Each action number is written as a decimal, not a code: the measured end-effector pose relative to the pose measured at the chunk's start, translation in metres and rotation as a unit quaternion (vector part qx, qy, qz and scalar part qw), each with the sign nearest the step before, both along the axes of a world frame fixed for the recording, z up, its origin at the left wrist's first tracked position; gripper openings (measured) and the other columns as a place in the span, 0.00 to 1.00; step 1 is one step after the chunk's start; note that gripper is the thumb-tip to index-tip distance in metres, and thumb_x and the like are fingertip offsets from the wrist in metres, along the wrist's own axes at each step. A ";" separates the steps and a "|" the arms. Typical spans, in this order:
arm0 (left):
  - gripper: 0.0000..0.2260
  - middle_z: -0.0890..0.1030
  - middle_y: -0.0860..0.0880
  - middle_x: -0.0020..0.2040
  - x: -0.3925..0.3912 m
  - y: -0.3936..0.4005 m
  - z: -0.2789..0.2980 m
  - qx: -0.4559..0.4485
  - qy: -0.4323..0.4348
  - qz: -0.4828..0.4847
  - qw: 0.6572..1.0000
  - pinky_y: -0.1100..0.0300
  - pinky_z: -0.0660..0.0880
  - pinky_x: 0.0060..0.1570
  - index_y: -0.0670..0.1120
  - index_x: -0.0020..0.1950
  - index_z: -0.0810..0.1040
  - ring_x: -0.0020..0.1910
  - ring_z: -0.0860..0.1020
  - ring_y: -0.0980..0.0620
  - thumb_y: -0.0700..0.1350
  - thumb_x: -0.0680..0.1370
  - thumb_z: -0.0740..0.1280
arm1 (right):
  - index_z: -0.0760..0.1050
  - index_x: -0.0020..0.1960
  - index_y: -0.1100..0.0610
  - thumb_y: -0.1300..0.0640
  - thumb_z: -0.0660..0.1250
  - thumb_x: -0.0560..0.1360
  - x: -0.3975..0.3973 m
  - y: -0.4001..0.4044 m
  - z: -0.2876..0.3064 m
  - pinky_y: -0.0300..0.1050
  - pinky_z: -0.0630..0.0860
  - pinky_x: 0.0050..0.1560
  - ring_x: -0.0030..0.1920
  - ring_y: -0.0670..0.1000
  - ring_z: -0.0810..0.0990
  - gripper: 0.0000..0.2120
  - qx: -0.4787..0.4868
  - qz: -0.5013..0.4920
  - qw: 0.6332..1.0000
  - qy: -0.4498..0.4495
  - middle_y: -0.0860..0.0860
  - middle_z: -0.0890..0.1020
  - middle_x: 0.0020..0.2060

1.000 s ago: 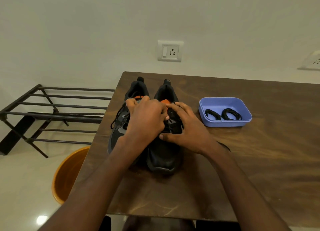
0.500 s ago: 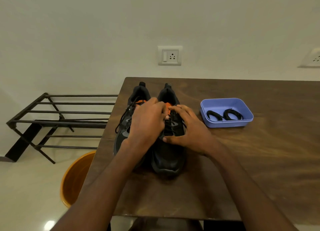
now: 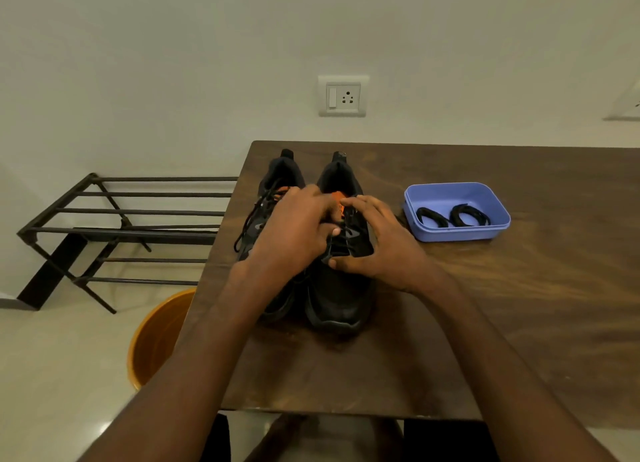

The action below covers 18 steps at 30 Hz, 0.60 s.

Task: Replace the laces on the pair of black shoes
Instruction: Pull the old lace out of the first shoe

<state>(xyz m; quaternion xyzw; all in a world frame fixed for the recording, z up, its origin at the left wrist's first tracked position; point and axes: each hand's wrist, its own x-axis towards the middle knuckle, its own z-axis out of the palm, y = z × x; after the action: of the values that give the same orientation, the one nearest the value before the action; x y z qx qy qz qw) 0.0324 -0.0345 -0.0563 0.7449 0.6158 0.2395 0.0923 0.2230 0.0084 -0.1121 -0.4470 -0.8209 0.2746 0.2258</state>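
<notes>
Two black shoes stand side by side on the brown table (image 3: 485,305), toes toward me. Loose laces (image 3: 249,219) hang off the left shoe (image 3: 277,174). Both my hands work at the laced throat of the right shoe (image 3: 337,298). My left hand (image 3: 294,233) lies over the gap between the shoes, its fingers curled on the right shoe's lace near the orange tongue label (image 3: 336,198). My right hand (image 3: 377,243) cups the right shoe's side, thumb under and fingers bent at the lace. What the fingertips hold is partly hidden.
A blue plastic tray (image 3: 485,233) with two coiled black laces (image 3: 450,215) sits to the right of the shoes. An orange bucket (image 3: 156,340) stands on the floor by the table's left edge, with a black metal rack (image 3: 121,226) behind it. A wall socket (image 3: 343,96) is above.
The view has tilted down slightly, so everything sits lower in frame. My hands have stayed on the right shoe's laces, with the fingers shifting a little.
</notes>
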 end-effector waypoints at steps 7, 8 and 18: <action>0.08 0.76 0.53 0.52 0.006 0.003 0.007 0.027 0.110 0.116 0.987 0.52 0.58 0.55 0.55 0.55 0.81 0.60 0.69 0.49 0.43 0.81 0.68 | 0.56 0.78 0.31 0.25 0.72 0.60 -0.001 -0.001 0.001 0.60 0.71 0.73 0.77 0.47 0.63 0.50 -0.011 -0.001 1.000 0.006 0.40 0.56 0.79; 0.09 0.77 0.52 0.54 0.007 0.001 0.005 0.027 0.112 0.127 0.985 0.52 0.56 0.54 0.55 0.56 0.80 0.60 0.68 0.49 0.42 0.81 0.67 | 0.56 0.78 0.31 0.25 0.72 0.60 -0.001 -0.002 0.002 0.59 0.71 0.73 0.77 0.47 0.63 0.50 -0.013 -0.001 1.000 0.009 0.40 0.56 0.79; 0.14 0.84 0.48 0.42 -0.013 -0.008 0.031 0.018 -0.578 0.101 0.810 0.59 0.77 0.41 0.47 0.54 0.75 0.44 0.84 0.49 0.45 0.89 0.51 | 0.61 0.74 0.33 0.32 0.79 0.61 0.002 -0.006 0.008 0.56 0.72 0.72 0.71 0.41 0.67 0.47 -0.019 0.005 0.999 0.044 0.37 0.61 0.75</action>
<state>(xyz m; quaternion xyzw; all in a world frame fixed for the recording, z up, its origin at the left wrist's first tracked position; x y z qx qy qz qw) 0.0199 -0.0423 -0.0254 0.4042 0.5164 0.6446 0.3929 0.2250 0.0029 -0.1038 -0.4348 -0.8071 0.3103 0.2516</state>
